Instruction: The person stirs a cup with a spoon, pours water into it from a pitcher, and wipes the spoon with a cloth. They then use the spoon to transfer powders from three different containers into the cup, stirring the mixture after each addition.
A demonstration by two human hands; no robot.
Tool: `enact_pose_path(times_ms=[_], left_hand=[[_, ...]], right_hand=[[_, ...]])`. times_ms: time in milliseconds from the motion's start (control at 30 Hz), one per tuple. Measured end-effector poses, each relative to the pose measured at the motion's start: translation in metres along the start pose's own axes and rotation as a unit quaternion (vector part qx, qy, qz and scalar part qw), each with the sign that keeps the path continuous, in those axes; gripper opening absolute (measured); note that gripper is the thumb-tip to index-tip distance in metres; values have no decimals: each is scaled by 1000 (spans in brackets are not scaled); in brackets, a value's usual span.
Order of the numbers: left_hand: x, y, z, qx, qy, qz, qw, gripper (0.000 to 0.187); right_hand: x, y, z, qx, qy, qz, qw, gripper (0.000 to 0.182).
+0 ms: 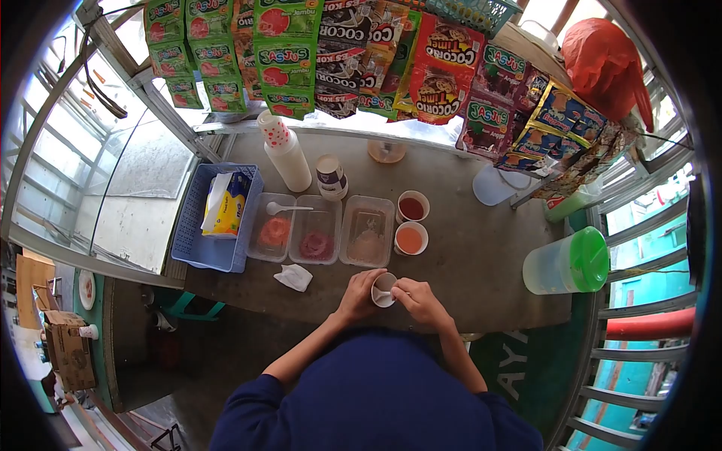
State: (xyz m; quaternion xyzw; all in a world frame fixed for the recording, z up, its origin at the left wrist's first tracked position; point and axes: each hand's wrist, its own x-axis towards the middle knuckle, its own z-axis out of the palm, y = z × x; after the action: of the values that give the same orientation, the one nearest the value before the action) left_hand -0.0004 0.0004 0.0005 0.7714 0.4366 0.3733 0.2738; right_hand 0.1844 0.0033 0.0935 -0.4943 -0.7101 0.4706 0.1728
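Near the table's front edge, my left hand (356,298) is wrapped round a small white cup (384,282). My right hand (420,302) is closed on a white spoon (382,294) that dips into this cup. What the cup holds is too small to tell. Beyond my hands stand a cup of orange drink (410,239) and a cup of dark red drink (413,207). To their left are a tub with pale contents (367,244), a tub with purple contents (317,244) and a tub with orange-red contents (272,229). Another white spoon (289,207) lies across two tubs.
A blue basket (180,248) holds a tissue pack. A crumpled tissue (293,277) lies before the tubs. Stacked cups (289,161) and a printed cup (331,179) stand behind. At right is a green-lidded jug (556,264). Sachets (342,60) hang above the table's far side.
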Motion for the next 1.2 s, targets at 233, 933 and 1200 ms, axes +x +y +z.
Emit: enact_pose_path(times_ms=[233, 933, 1200], left_hand=[[0, 0, 1, 0, -4, -4, 1000, 75], [2, 2, 0, 2, 5, 2, 1000, 74], [1, 0, 2, 3, 9, 0, 1000, 74]], right_hand=[[1, -1, 2, 37, 46, -45, 997, 26], [-1, 1, 0, 67, 21, -2, 998, 24], [-3, -5, -2, -38, 33, -18, 999, 23]])
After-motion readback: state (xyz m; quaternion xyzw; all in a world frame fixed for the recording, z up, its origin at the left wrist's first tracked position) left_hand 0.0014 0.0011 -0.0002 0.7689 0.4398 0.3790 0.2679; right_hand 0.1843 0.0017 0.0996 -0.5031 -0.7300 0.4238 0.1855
